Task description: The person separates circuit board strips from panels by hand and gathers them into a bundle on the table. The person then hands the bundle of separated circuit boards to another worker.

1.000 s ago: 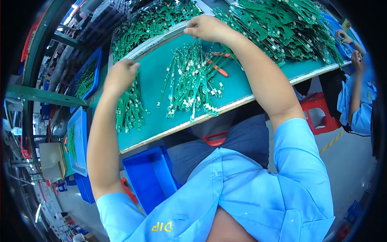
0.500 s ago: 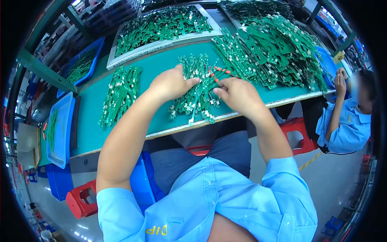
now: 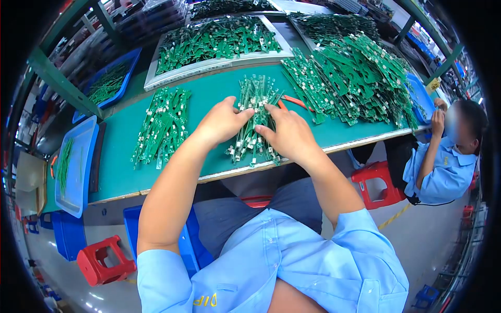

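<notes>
A heap of narrow green circuit boards (image 3: 254, 141) with white connectors lies in front of me on the green bench top. My left hand (image 3: 223, 121) rests at its left side, thumb over the boards and fingers apart. From the right, my right hand (image 3: 288, 130) touches the same heap, with thumb and forefinger spread. Neither hand lifts a board; some fingertips are hidden against the heap. Just beyond the right hand lies an orange-handled hand tool (image 3: 297, 102), its working end out of sight.
Another board heap (image 3: 162, 125) lies left, a larger one (image 3: 360, 78) right. A white-framed tray (image 3: 219, 63) of boards stands behind. Blue trays (image 3: 78, 172) line the left end. A co-worker (image 3: 443, 161) sits at right near a red stool (image 3: 378, 182).
Both hands have come closer together around the middle heap, which looks narrower and neater. The orange-handled tool now lies farther right, clear of the boards it was among.
</notes>
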A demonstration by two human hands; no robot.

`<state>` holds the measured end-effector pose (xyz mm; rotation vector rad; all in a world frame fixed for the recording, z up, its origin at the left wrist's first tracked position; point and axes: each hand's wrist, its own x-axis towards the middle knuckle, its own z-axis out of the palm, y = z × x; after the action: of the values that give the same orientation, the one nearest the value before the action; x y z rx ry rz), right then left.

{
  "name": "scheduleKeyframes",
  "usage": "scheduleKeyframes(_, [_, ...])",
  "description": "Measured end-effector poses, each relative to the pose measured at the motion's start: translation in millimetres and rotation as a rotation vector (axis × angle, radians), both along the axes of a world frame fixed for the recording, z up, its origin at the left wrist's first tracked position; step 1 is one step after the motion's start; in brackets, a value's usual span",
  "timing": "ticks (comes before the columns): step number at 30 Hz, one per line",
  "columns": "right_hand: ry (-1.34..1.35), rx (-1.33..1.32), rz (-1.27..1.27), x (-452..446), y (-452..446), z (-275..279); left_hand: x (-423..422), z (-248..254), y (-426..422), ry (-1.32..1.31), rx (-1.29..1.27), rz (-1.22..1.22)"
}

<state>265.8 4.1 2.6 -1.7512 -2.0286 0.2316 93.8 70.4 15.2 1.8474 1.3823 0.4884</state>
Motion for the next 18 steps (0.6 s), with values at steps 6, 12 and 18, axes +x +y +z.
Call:
scheduleKeyframes(6, [0.177,0.004,0.006,-5.8,7.7,-2.4,-1.3,6.8,-4.7,-0.078,-0.05,0.025])
scheduleKeyframes(12, [0.317,-0.156,-0.145,-8.4,31.6,-0.7,-2.2,0.3,-4.8,-0.332,-0.255,0.097])
scheduleKeyframes(18, [0.32,-0.171,-0.151,-11.5,50.2,-9.4,4.1,1.2,-10.4,-0.525,-0.271,0.147])
